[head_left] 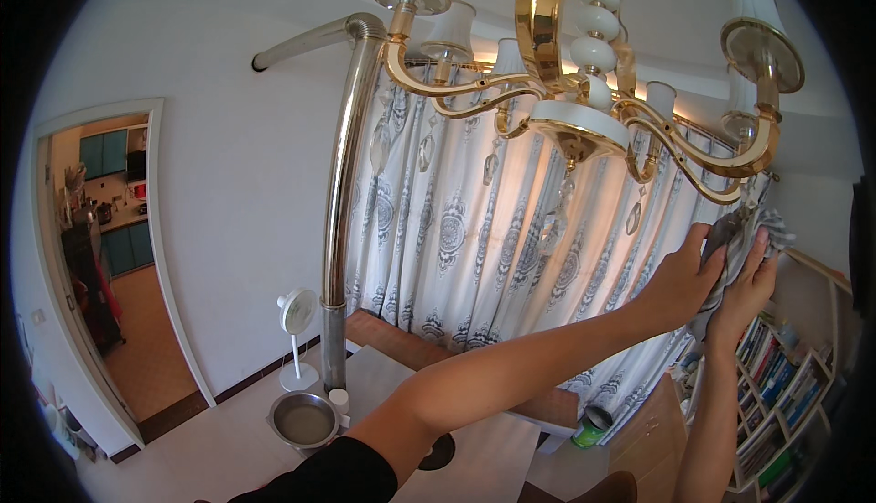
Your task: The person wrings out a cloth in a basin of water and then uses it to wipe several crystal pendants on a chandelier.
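A gold and white chandelier (580, 123) with fabric-like shades and hanging crystal drops fills the upper part of the head view. My left hand (684, 277) and my right hand (746, 291) are raised close together below its right arm. Between them they hold a grey striped cloth (736, 257), bunched around the spot where a pendant hangs; the pendant itself is mostly hidden by cloth and fingers. Other crystal drops (634, 218) hang uncovered from the remaining arms.
A metal pipe (339, 181) rises left of the chandelier. Below stand a table (503, 441), a metal basin holding liquid (304, 421) and a white fan (298, 311). Patterned curtains (452, 229) hang behind; a bookshelf (780, 366) is at right, a doorway (157, 243) at left.
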A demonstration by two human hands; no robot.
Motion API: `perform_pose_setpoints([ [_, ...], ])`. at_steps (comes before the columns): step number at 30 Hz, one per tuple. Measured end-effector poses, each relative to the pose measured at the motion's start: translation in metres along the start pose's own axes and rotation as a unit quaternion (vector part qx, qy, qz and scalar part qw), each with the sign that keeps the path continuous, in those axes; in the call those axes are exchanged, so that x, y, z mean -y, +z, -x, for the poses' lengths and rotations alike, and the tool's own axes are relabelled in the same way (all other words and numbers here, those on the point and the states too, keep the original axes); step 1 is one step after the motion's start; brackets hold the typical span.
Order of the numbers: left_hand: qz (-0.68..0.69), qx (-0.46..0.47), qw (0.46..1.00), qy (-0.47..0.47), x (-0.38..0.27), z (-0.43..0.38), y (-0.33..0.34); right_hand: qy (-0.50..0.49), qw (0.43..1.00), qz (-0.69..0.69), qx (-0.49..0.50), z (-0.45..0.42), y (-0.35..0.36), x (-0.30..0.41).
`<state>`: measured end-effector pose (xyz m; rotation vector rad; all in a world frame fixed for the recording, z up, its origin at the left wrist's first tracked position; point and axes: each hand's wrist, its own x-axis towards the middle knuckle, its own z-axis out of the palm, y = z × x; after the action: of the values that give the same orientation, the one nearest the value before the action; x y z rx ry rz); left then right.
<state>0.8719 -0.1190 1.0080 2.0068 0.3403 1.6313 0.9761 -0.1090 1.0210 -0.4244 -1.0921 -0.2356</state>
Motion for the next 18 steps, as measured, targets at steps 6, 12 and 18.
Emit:
perform_pose_setpoints([
  [6,-0.011,-0.019,0.999,0.045,-0.007,0.007,-0.006,0.018,1.000,-0.018,-0.012,0.004,0.001,0.004],
  [12,0.029,0.025,0.999,-0.008,-0.019,0.011,-0.022,0.179,0.962,-0.198,-0.058,0.016,-0.004,-0.012],
  [18,0.076,0.047,0.996,-0.022,-0.019,0.011,-0.038,0.230,0.908,-0.345,0.057,0.044,0.010,0.031],
])
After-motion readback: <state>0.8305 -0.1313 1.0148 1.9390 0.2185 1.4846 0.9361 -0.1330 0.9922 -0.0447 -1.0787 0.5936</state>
